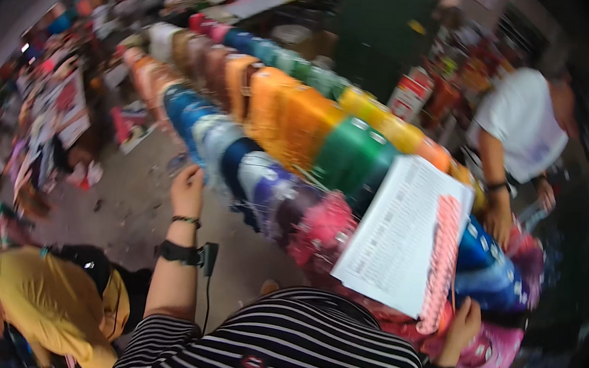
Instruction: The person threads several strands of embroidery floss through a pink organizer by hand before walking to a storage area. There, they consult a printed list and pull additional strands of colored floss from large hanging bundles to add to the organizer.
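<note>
My left hand (187,188) is closed, its fingers curled in beside a hanging blue skein (185,115); whether anything is in them I cannot make out. My right hand (465,323) has its fingers bent together next to a pink braided cord (440,262). What it pinches, if anything, is too small to tell. The cord lies over a stack of white printed sheets (392,231), tilted on top of the skeins. Near my right hand hang a pink skein (497,350) and a blue skein (491,279).
Long rows of coloured skeins, among them orange (281,110) and green (349,154), run away to the far left. A co-worker in a white shirt (524,116) stands across them at the right. Another in yellow (53,294) bends at lower left. Cluttered tables (75,104) line the left.
</note>
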The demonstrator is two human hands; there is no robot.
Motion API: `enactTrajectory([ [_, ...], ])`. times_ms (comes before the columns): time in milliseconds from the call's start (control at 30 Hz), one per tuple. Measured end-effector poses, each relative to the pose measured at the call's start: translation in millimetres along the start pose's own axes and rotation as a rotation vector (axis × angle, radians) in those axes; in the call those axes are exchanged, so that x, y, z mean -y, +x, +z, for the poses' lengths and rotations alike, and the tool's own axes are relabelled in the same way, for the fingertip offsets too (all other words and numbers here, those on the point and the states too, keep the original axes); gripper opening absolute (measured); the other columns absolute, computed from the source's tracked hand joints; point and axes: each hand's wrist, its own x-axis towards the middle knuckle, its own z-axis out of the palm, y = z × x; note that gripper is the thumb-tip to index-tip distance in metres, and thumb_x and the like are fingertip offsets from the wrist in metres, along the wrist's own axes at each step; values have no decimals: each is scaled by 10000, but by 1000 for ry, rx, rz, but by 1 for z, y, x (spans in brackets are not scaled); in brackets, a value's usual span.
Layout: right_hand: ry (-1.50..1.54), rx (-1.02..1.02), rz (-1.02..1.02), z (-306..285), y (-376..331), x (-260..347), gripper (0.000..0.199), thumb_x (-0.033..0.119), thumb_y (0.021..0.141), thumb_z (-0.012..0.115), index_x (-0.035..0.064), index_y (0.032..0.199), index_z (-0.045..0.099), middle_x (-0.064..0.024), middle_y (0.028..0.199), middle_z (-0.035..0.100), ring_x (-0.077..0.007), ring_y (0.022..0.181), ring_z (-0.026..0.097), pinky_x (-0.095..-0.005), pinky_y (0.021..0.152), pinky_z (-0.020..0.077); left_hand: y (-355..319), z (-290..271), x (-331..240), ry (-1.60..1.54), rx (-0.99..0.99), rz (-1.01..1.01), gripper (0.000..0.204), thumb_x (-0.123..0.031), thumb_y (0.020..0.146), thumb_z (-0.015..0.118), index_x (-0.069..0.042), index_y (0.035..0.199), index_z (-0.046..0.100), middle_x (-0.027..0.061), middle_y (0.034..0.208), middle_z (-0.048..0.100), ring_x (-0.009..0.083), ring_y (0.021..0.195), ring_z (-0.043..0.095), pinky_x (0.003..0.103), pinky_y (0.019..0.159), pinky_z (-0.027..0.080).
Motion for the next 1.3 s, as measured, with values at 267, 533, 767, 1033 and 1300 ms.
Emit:
enactTrajectory([
  [267, 41, -4, 13, 11, 1, -4, 277, 214, 966, 565, -52, 906, 611, -84, 732, 597, -133, 641, 493, -292, 583, 432, 77, -31, 27, 188, -109, 15, 230, -215, 868, 652, -48, 1017, 706, 89, 909, 705, 173, 746, 661, 298, 702, 507],
  [533, 3, 40, 126, 10, 1, -12, 320, 252, 974, 561, -52, 881, 585, -51, 733, 572, -111, 645, 487, -259, 572, 423, 101, -13, 10, 220, 3, -75, 241, -241, 862, 632, -53, 988, 715, 159, 1002, 689, 302, 923, 653, 378, 806, 505],
  [767, 134, 5, 257, 19, 4, -5, 376, 315, 992, 530, -25, 836, 569, -12, 686, 500, -101, 620, 417, -262, 543, 360, 129, -13, 46, 159, -23, -20, 225, -214, 857, 645, -44, 989, 710, 128, 925, 706, 239, 827, 665, 332, 750, 506],
  [1033, -20, 29, 212, 12, 4, -7, 292, 254, 993, 526, -24, 927, 588, -21, 783, 536, -100, 700, 468, -240, 606, 380, 263, -14, 41, 328, -159, 195, 344, -185, 883, 579, -26, 1188, 598, 199, 1191, 608, 361, 1125, 558, 411, 959, 441],
  [1300, -336, 277, 587, 5, 12, 169, 696, 527, 926, 491, -38, 1332, 496, -254, 1330, 522, -383, 1202, 526, -381, 1018, 410, 260, 12, 96, 333, -90, 170, 596, -336, 924, 542, 0, 1395, 396, 247, 1420, 416, 384, 1320, 391, 440, 1096, 307],
])
